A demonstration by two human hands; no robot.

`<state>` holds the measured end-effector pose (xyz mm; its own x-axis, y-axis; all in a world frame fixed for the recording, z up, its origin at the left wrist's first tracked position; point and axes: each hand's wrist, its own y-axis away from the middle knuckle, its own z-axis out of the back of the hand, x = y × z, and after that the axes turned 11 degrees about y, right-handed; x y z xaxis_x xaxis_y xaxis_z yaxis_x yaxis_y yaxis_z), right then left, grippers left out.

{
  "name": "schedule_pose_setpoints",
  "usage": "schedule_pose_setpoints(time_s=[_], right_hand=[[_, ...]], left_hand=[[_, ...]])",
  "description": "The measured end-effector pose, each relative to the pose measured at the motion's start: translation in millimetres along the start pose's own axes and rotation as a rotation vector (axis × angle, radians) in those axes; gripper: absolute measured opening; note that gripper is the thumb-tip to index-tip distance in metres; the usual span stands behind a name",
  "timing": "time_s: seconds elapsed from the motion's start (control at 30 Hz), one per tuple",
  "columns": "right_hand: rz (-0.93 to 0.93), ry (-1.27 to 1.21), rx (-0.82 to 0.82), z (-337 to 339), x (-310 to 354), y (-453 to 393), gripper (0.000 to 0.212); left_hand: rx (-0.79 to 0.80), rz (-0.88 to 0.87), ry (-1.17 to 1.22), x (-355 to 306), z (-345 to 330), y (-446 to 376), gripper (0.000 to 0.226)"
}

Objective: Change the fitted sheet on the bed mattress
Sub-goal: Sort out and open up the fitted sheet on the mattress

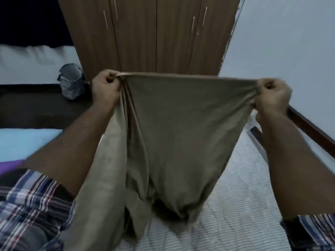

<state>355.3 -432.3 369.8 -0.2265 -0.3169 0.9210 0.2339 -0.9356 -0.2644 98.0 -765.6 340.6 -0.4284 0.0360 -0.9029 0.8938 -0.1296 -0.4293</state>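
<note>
Checked sleeves frame my left hand [107,86] and right hand [272,95], both fisted on the sheet [174,127] edge above the bare mattress [244,178]; next, find a corner

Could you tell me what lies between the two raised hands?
In the head view, the taut edge of the brown sheet spans from left hand to right hand.

We see both bare forearms raised and extended forward from rolled plaid sleeves, the hands level with each other and well apart. The left hand [106,86] is fisted, knuckles toward us, its fingers curled tight around a gathered edge. The right hand [272,96] mirrors it, fingers and thumb pinching the opposite corner, wrist bent slightly inward.
</note>
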Motion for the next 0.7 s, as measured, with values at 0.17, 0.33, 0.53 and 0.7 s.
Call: schedule_pose_setpoints(time_s=[0.17,0.33,0.53,0.7], right_hand=[[-0.056,-0.023,0.042,-11.8,-45.4,29.0,0.014],[-0.108,0.134,0.068,0.2,-76.6,44.0,0.018],[0.338,0.150,-0.243,11.9,-11.8,43.7,0.016],[0.005,0.483,0.168,-6.0,-66.8,49.2,0.020]], left_hand=[[0.215,0.317,-0.262,26.3,3.1,36.4,0.030],[0.425,0.374,-0.302,30.7,44.3,40.4,0.024],[0.330,0.342,-0.119,18.1,23.7,48.6,0.019],[0.376,0.486,-0.291,47.6,31.5,70.4,0.020]])
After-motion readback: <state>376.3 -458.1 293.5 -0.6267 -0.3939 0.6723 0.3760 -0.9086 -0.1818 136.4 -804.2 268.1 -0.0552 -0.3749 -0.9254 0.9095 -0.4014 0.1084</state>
